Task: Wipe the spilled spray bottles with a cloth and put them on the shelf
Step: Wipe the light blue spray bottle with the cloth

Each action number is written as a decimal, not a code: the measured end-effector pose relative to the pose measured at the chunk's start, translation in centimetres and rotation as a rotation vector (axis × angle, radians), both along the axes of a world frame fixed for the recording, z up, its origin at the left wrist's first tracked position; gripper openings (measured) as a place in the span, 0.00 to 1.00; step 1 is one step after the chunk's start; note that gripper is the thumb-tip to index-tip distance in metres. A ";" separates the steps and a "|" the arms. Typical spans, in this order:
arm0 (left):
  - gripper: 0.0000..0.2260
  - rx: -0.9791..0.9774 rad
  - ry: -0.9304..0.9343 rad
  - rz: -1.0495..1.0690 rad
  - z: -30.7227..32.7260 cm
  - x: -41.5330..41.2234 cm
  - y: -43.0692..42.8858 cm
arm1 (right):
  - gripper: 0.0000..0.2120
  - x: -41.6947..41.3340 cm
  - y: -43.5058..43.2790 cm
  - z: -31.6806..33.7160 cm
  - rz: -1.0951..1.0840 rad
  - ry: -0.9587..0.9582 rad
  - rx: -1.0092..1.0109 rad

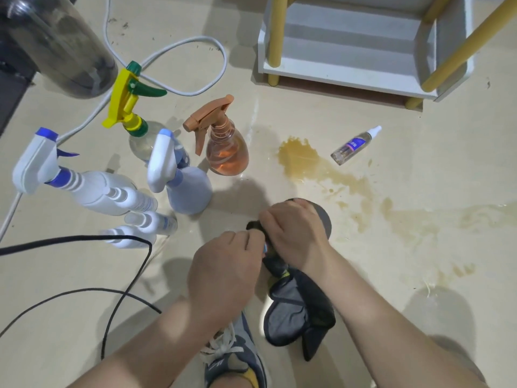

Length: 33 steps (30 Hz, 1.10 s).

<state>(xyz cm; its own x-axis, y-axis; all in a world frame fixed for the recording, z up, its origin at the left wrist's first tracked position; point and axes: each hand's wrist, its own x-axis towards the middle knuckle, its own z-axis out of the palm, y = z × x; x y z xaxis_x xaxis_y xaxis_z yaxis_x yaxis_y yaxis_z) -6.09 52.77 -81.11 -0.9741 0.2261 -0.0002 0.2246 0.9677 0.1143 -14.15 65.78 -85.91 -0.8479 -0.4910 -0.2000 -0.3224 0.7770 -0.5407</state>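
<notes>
Both your hands met low at centre, over the beige floor [419, 261]. Your right hand [293, 233] was curled over the top of a dark grey cloth [296, 303], gripping it bunched round sth small. Your left hand [223, 264] had its fingers curled in, pinching the same bundle from the other side. Only a sliver of blue showed btw the hands, so you couldn't tell what was wrapped inside. The rest of the cloth trailed down below your right wrist, just beside your grey lace-up shoe [235, 357].

The other spray bottles stood clustered to the left, apart from your hands:
- a clear bottle w/ yellow-and-green trigger [131, 107]
- an orange-trigger bottle of orange liquid [226, 152]
- a pale blue bottle w/ white trigger [190, 191]
- a white bottle w/ blue-and-white trigger [98, 191]
- two small white-capped bottles [145, 228] nearest you

A small clear bottle w/ purple label [355, 145] lay on its side well to the right, near an amber puddle [302, 158]. The white shelf w/ yellow posts [349, 71] stood at top right, well apart from everything.
</notes>
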 end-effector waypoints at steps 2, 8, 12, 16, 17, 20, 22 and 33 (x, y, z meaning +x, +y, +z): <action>0.22 -0.002 0.029 -0.048 -0.4 0.6 -0.2 | 0.21 0.7 1.0 -0.1 0.085 0.039 -0.096; 0.10 -0.051 0.181 -0.245 -0.2 -0.7 1.5 | 0.22 -2.3 7.1 -3.8 -0.222 -0.351 -0.278; 0.10 -0.057 0.193 -0.255 -0.7 -1.2 1.0 | 0.24 0.9 6.7 -4.2 -0.662 -0.342 -0.445; 0.09 0.034 -0.088 -0.072 0.0 -1.5 -0.1 | 0.22 5.7 2.7 -2.6 -0.522 0.140 -0.252; 0.10 0.069 -0.193 0.055 0.3 -1.5 -0.1 | 0.20 6.3 1.8 -2.5 -0.471 0.188 -0.218; 0.09 0.242 -0.436 0.425 0.1 -1.5 0.1 | 0.17 5.7 0.7 -2.9 -0.250 0.375 -0.165; 0.12 0.491 -0.506 0.641 -0.9 -1.2 -0.1 | 0.14 3.2 1.0 -3.4 -0.063 0.482 -0.238; 0.15 0.969 -0.618 1.023 -2.2 -0.7 -0.5 | 0.16 -3.3 3.0 -4.3 -0.177 0.193 -0.293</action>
